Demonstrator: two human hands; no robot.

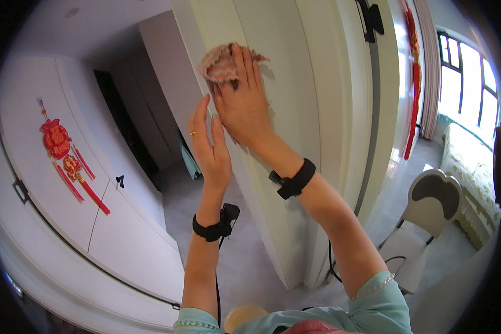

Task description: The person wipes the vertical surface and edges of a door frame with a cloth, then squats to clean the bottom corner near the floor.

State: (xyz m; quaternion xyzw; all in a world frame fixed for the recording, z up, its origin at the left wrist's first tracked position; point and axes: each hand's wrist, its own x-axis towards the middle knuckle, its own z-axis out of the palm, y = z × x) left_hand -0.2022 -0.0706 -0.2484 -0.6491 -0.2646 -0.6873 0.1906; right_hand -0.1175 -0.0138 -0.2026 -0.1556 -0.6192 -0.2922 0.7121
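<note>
A pink and white cloth [223, 64] lies bunched against the upper part of a cream door frame [284, 83]. My right hand [246, 100] presses it there with the fingers stretched upward, part of the cloth showing between and beside them. Just left of it and a little lower, my left hand [211, 146] is raised beside the frame's edge, holding nothing, fingers apart, with a gold ring on one finger. Whether its fingertips touch the frame I cannot tell. Both wrists wear black straps with small devices.
At left stands a white door [37, 167] with a red hanging ornament [56, 140] and a black handle [120, 180]. A dark doorway [127, 125] lies beyond. On the right are a chair [434, 200], a bed [471, 167] and a window [463, 83]. Black cables hang near both arms.
</note>
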